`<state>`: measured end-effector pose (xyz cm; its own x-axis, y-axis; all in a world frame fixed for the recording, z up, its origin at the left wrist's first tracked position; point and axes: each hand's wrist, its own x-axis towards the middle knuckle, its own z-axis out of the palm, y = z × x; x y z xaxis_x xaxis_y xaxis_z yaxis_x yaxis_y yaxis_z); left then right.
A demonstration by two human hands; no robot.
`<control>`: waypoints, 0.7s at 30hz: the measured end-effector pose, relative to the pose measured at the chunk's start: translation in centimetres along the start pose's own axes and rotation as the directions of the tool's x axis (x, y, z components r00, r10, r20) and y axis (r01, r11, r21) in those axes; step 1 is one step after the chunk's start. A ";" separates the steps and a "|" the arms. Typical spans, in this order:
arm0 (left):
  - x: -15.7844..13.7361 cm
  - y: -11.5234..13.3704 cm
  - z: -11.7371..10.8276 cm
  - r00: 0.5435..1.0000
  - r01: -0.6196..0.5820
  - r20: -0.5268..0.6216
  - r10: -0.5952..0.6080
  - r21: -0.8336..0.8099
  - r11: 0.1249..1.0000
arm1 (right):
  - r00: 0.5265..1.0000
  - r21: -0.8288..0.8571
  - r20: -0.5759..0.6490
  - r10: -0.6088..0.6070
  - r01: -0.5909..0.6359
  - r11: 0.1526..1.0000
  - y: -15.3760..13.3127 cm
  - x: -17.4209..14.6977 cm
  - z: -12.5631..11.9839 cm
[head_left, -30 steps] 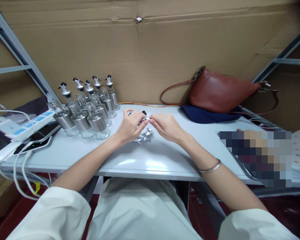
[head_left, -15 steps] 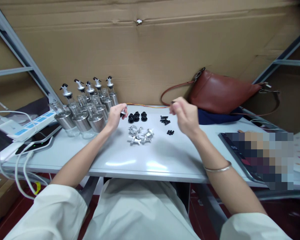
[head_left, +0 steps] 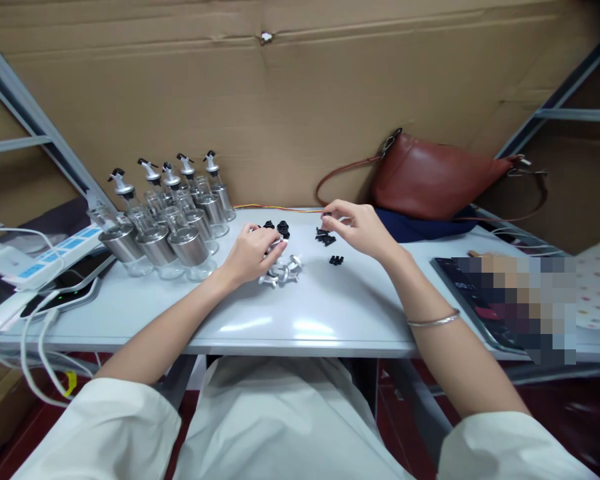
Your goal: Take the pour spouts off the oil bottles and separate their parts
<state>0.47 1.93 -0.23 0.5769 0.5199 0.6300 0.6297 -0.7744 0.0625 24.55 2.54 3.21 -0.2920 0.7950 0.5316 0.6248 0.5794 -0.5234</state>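
- Both of my hands show in the head view, working above the pale tabletop (head_left: 300,313).
- My left hand (head_left: 253,255) is curled, thumb and fingers pinching a small silver piece (head_left: 281,239); the fingers hide much of it.
- Just beyond those fingers sit black stoppers (head_left: 283,228), partly covered by my hand.
- Just beside my left thumb lies a loose pile of silver pourer parts (head_left: 283,272).
- My right hand (head_left: 359,225) has its thumb and forefinger pressed together on a tiny black piece (head_left: 327,215), too small to make out well.
- Under those fingertips is a heap of thin black levers (head_left: 326,237), and nearer me a little group of short black pieces (head_left: 337,260).
- Off to my left stand glass bottles with steel sleeves (head_left: 155,245); five at the back wear silver-and-black pourers (head_left: 153,172).
- Beside them is a white power strip (head_left: 60,257).
- To my right, a brown bag (head_left: 430,177) rests on navy cloth (head_left: 410,228), with a dark-screened device (head_left: 453,280) nearer me, partly pixelated.
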 end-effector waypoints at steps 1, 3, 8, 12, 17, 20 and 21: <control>0.0 0.0 0.0 1.000 -0.003 -0.001 0.003 0.007 1.000 | 0.998 -0.044 0.049 0.025 -0.023 0.999 0.1 0.0 -0.1; 0.0 0.0 -0.1 1.000 0.002 0.003 -0.002 0.016 1.000 | 0.988 -0.158 0.139 0.062 -0.040 0.987 0.6 0.1 -0.2; 0.1 0.0 -0.2 1.000 -0.013 0.027 0.012 0.048 0.999 | 0.937 -0.328 0.335 0.095 0.022 0.944 2.4 0.4 -0.2; 0.1 0.3 -0.3 0.999 -0.045 0.029 0.043 0.049 0.998 | 0.831 -0.412 0.501 0.241 -0.016 0.911 3.1 0.4 -0.3; 0.1 0.5 -0.3 0.997 -0.048 0.070 0.046 0.037 0.998 | 0.742 -0.485 0.527 0.414 -0.137 0.864 2.9 0.3 -0.3; 0.0 0.4 -0.3 0.996 -0.050 0.080 0.047 0.035 0.998 | 0.728 -0.510 0.490 0.479 -0.206 0.835 2.9 0.2 -0.3; 0.0 0.4 -0.3 0.995 -0.052 0.081 0.049 0.033 0.998 | 0.726 -0.512 0.481 0.491 -0.223 0.830 3.0 0.2 -0.2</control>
<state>0.59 1.56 0.04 0.6475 0.5086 0.5675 0.6158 -0.7879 0.0036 26.52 4.39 1.92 -0.2532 0.9483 -0.1913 0.9540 0.2119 -0.2121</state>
